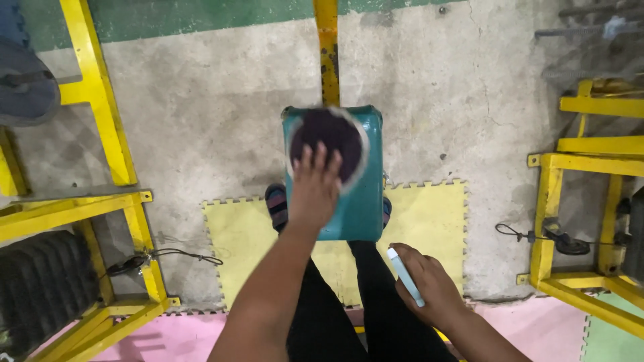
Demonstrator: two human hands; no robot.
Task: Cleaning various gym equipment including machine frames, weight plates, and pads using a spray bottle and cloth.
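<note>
Nearest the camera, the right hand [433, 285] is closed around a slim pale-blue bottle [405, 276] above the dark-trousered legs [322, 315]. The left hand [314, 188], fingers spread flat, presses on a dark round disc [329, 137] with a pale rim, which lies on the far end of a teal block [359, 201]. The block rests over yellow and pink floor mats [429, 214] on the concrete floor [215, 114]. Yellow steel frames [100, 100] flank both sides, well apart.

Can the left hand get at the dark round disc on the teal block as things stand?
Probably yes: the left hand already lies with its fingers on the dark round disc atop the teal block, nothing between them.
</note>
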